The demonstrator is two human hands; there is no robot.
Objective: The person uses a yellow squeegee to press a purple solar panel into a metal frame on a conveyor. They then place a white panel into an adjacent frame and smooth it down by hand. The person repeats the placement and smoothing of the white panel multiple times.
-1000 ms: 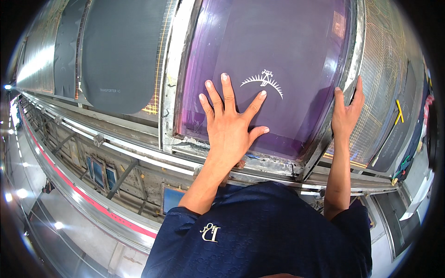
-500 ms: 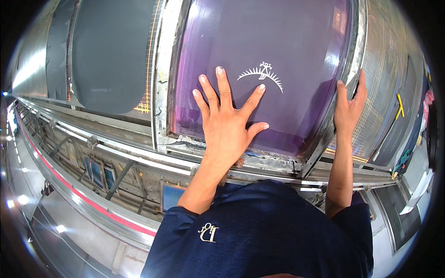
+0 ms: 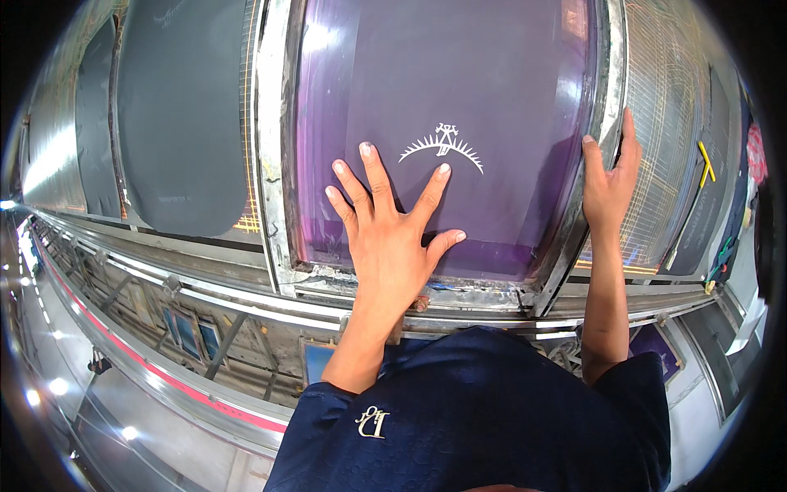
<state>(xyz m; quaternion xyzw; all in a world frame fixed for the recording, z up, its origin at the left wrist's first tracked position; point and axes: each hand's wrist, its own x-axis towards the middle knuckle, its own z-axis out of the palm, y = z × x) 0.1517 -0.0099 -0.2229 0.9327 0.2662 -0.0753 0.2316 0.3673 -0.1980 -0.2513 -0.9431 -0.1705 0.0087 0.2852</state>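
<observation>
A silkscreen frame (image 3: 273, 148) with metal bars and purple mesh (image 3: 508, 74) lies on the long table in front of me. A white arched motif with short spikes (image 3: 443, 146) shows in the mesh. My left hand (image 3: 393, 242) rests palm down over the near left part of the mesh, fingers spread, its index fingertip just below the motif. At the frame's right bar is my right hand (image 3: 611, 189), thumb on the inner side and fingers along the outer side, gripping the bar.
Dark grey fabric panels (image 3: 184, 115) lie on the table to the left, beside orange grid lines. On the right are a yellow T-shaped stick (image 3: 705, 164) and another dark panel. A metal rail runs along the near edge; small framed screens (image 3: 193, 332) are stored below it.
The view has shifted slightly, so the frame and motif appear a little farther left and lower. Both hands keep the same places on the frame and mesh.
</observation>
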